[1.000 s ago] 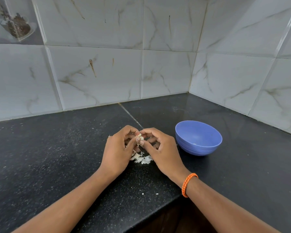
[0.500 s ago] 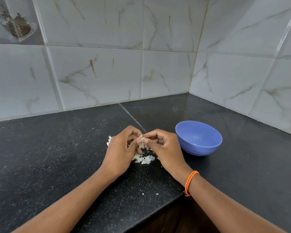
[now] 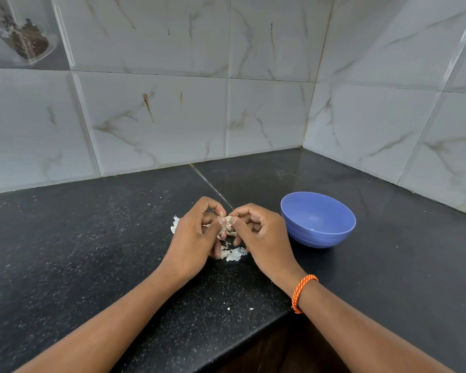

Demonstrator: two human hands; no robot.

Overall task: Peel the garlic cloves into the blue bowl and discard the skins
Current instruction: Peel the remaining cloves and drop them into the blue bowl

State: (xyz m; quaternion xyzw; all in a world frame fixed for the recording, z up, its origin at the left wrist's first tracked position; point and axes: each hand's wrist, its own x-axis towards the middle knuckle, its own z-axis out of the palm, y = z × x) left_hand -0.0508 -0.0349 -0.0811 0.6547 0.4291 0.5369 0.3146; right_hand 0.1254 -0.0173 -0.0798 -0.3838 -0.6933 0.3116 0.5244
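Observation:
A small pale garlic piece (image 3: 225, 226) with loose skin is pinched between both hands just above the black counter. My left hand (image 3: 193, 243) holds it from the left with thumb and curled fingers. From the right, my right hand (image 3: 261, 238) pinches it the same way; an orange band sits on that wrist. White skin flakes (image 3: 233, 254) lie on the counter under the hands, and one more skin scrap (image 3: 175, 224) shows left of my left hand. The blue bowl (image 3: 318, 220) stands to the right of my right hand, and it looks nearly empty.
The black speckled counter (image 3: 92, 251) meets grey marbled wall tiles (image 3: 159, 117) at the back and right, forming a corner. Its front edge (image 3: 253, 332) runs below my wrists. A glass holder with dark contents (image 3: 27, 41) is fixed on the wall at top left.
Both hands stay together over the skin pile and have shifted their grip on the garlic slightly. A skin scrap now shows left of my left hand. The bowl has not moved.

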